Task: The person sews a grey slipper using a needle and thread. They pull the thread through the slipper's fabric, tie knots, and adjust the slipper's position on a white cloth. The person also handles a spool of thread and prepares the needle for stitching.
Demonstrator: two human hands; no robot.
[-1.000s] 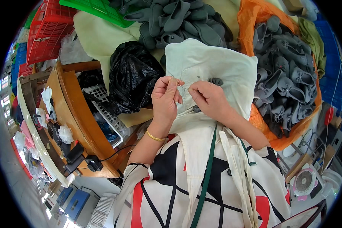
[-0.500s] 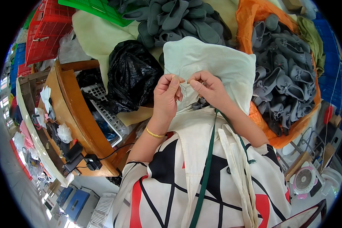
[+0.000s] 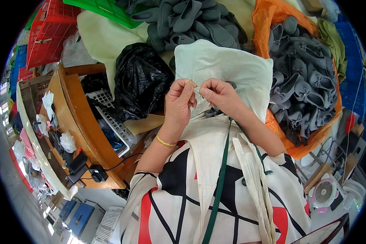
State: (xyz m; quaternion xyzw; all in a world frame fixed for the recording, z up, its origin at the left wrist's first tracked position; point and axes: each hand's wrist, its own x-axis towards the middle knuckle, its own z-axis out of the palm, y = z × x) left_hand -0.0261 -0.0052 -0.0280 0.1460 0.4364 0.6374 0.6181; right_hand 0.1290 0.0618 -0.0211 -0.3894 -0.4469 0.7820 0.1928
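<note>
My left hand (image 3: 180, 94) is closed in a pinch, thumb against forefinger, with a gold bangle (image 3: 166, 142) on its wrist. Just to its right, my right hand (image 3: 220, 94) pinches too, its fingertips close to the left ones. Whatever they hold is too fine to make out. Both hands hover over a pale cloth (image 3: 248, 69) spread across my lap. Small grey pieces (image 3: 212, 112) lie on the cloth below the right hand, partly hidden by it.
Grey shoes (image 3: 187, 20) are heaped ahead; an orange sack (image 3: 261, 30) at right holds more, with bows. A black plastic bag (image 3: 140, 81) sits left, beside a wooden table (image 3: 79, 122) and white crate (image 3: 122, 149). A pink-and-white fan (image 3: 324, 192) stands lower right.
My two hands stay pinched over the cloth. The right hand has shifted very slightly down and left, while the left hand has barely moved.
</note>
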